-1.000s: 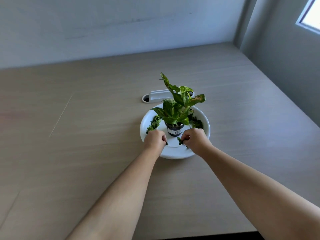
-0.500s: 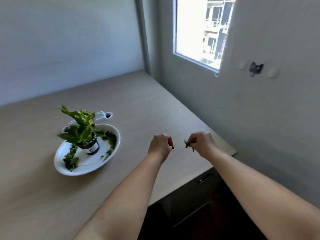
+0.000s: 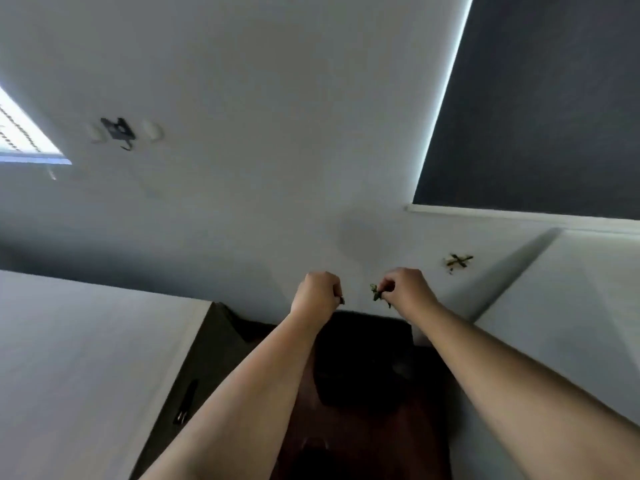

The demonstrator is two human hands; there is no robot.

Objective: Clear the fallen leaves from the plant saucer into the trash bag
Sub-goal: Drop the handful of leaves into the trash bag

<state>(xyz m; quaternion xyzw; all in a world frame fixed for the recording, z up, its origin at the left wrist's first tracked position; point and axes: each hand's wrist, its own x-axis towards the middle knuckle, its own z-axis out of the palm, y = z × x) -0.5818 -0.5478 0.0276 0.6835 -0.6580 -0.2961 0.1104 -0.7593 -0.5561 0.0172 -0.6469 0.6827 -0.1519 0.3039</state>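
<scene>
Your two bare forearms run up from the bottom edge and meet near the middle of the view, over a dark gap between two pale surfaces. Beneath them lies a reddish-brown floor (image 3: 363, 441), and on it, under your wrists, a black mass (image 3: 360, 362) that may be the trash bag, though it is too dark and blurred to be sure. To your left, the pale tabletop (image 3: 76, 358) ends at a dark cabinet front (image 3: 194, 368) carrying a slim black handle (image 3: 185, 403); to your right a second pale surface (image 3: 571, 323) slopes away. Your left hand (image 3: 317, 294) is curled closed, knuckles up, with a tiny dark scrap (image 3: 342, 300) showing at the fingertips; whether that is a leaf, the blur does not let you tell. Your right hand (image 3: 407, 289) pinches a small cluster of green leaves (image 3: 375, 293) between thumb and forefinger, held in the air above the black mass and apart from the left hand. Behind your hands rises a grey-white wall (image 3: 277, 133), marked on the right by a small yellowish cross-shaped mark (image 3: 457, 262). Higher on the left sits a black wall fixture (image 3: 117, 131) flanked by two pale round patches, with a bright window corner (image 3: 20, 136) at the left edge. A large dark panel (image 3: 540, 98) fills the upper right.
</scene>
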